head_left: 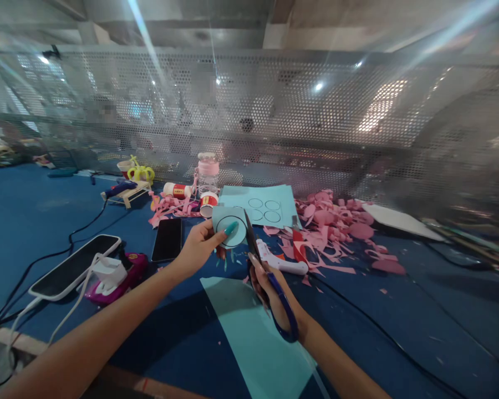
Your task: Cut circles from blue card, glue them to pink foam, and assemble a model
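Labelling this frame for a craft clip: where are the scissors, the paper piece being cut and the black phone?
scissors [283, 310], head view, blue handle loop.
paper piece [229, 223], head view, drawn circle.
black phone [168, 238], head view, screen.

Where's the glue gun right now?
The glue gun lies on the blue table just right of the scissors in the right hand, beside the pink paper scraps.

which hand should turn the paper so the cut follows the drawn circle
Left, probably. The left hand pinches the teal paper piece with the circle, while the right hand is threaded in the blue-handled scissors, blades at its edge.
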Demonstrator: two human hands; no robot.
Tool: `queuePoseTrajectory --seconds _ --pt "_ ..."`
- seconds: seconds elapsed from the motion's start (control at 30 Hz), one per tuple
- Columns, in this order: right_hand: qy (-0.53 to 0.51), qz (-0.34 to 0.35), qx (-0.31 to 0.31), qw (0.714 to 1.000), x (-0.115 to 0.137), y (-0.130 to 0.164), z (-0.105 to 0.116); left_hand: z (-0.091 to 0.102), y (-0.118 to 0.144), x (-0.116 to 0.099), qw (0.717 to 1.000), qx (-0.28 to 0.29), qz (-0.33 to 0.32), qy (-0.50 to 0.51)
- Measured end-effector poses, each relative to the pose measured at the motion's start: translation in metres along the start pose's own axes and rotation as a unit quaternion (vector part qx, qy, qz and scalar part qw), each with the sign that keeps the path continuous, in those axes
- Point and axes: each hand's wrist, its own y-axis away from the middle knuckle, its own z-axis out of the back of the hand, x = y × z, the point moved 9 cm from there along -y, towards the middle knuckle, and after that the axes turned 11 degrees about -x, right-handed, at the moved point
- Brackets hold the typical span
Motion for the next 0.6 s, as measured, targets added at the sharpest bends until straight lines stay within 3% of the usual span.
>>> queuePoseTrajectory --seconds 0.6 --pt "0.006 -0.001 0.001 1.0 0.0094 -0.0007 -0.0011 -0.0075 0.0082 -0.007 0.998 0.037 -0.048 -0.013"
